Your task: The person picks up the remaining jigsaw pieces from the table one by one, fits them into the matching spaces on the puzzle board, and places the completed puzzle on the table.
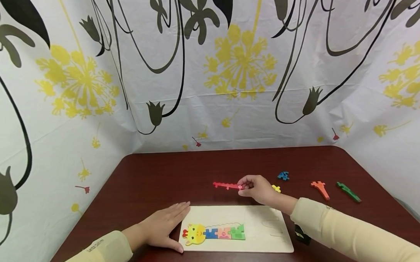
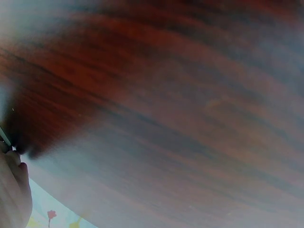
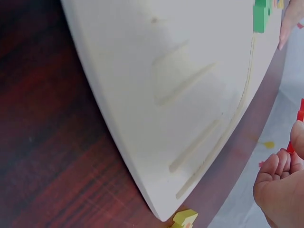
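A pale puzzle board (image 1: 262, 243) lies on the dark table with a yellow giraffe head (image 1: 195, 234) and blue, pink and green pieces (image 1: 238, 232) set in a row. At the board's left edge rests my left hand (image 1: 166, 227), its fingers straight and the thumb spread. My right hand (image 1: 258, 189) pinches one end of a long red puzzle piece (image 1: 225, 185), held above the far side of the board. The right wrist view shows the red piece (image 3: 300, 114) only in part, by the thumb. In the left wrist view the left hand (image 2: 14, 190) barely shows.
Beyond the right hand lies a blue piece (image 1: 283, 176). A yellow piece (image 1: 276, 188) is partly hidden behind that hand. Farther right are an orange piece (image 1: 321, 189) and a green piece (image 1: 349, 191). A patterned cloth (image 1: 230, 122) hangs behind the table.
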{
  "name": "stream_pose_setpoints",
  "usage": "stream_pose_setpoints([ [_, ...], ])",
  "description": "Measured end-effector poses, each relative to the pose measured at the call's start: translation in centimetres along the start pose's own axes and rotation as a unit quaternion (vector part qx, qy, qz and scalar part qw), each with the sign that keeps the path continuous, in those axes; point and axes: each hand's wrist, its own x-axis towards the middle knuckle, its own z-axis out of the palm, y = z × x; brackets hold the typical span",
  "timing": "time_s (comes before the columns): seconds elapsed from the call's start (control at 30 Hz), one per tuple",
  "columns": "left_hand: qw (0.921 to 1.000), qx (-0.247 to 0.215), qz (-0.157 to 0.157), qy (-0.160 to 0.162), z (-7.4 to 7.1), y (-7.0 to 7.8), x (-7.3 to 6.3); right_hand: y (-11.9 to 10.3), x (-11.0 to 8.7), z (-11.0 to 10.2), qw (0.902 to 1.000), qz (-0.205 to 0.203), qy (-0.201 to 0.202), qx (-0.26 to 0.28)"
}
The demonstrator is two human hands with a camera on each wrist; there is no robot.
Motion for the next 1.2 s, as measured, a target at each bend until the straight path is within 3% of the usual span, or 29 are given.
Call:
stream_pose_setpoints([
  [0.3,1.0,-0.001,-0.001,0.0,0.1,-0.1,0.0,-0.2,-0.8,0.5,0.9996,-0.021,-0.018,0.005],
  [1.2,1.0,0.009,0.002,0.002,0.2,-0.3,0.0,-0.5,-2.9,1.8,0.9986,-0.023,-0.048,0.005],
])
